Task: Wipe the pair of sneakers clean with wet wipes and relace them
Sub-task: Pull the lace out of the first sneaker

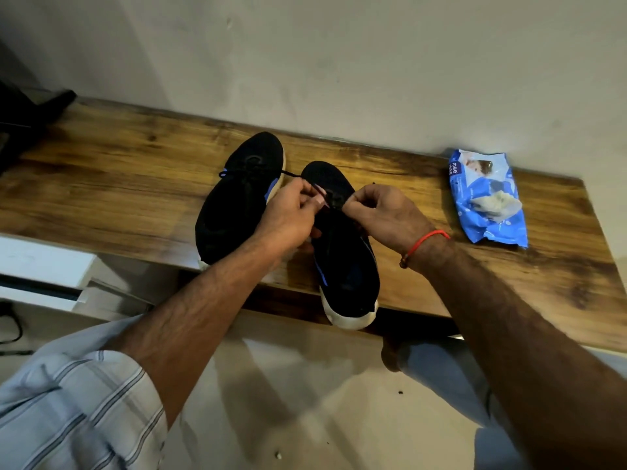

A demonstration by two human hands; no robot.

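Two black sneakers sit side by side on the wooden table (pixel 118 184), toes toward twelve o'clock. Over the right sneaker (pixel 342 252), the left hand (pixel 288 215) and right hand (pixel 383 215) each hold a tight, narrow grip, pinching the black lace (pixel 291 174). The left sneaker (pixel 234 201) lies at nine o'clock, the wipes pack (pixel 488 201) at three o'clock.

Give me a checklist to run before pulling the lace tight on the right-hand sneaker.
1. Left hand pinches the lace: ok.
2. Right hand grips the lace on its side: ok.
3. Right sneaker fully on the wooden shelf: not ok, its heel overhangs the front edge.
4. Left sneaker already tied: cannot tell; a lace end trails off it.
5. Every eyelet threaded: cannot tell, hands hide them.
6. Wet wipes pack out of the way: ok.
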